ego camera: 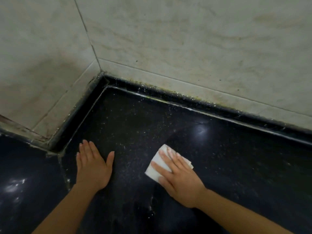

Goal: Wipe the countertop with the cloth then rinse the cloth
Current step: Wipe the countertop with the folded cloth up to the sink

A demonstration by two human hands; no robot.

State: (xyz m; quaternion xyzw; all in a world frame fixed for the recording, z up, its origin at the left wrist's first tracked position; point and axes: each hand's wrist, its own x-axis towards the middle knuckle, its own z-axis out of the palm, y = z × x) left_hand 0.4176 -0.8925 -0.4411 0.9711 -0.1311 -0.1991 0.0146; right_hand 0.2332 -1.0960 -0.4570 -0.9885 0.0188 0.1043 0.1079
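Two bare hands flat on a dark countertop [135, 129]

The left hand [92, 167] lies palm-down, fingers straight. The right hand [177, 174] presses straight fingers on a folded white cloth [157, 168] lying on the counter. Beyond, pale specks scatter towards the stained tiled wall [185, 39].

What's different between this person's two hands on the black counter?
The right hand presses a folded white cloth with its fingers spread, while the left hand lies bare on the countertop, fingers close together and thumb out. The left hand sits nearer the wall corner; the right hand is farther from it. Both lie flat, palm down, with fingers straight.
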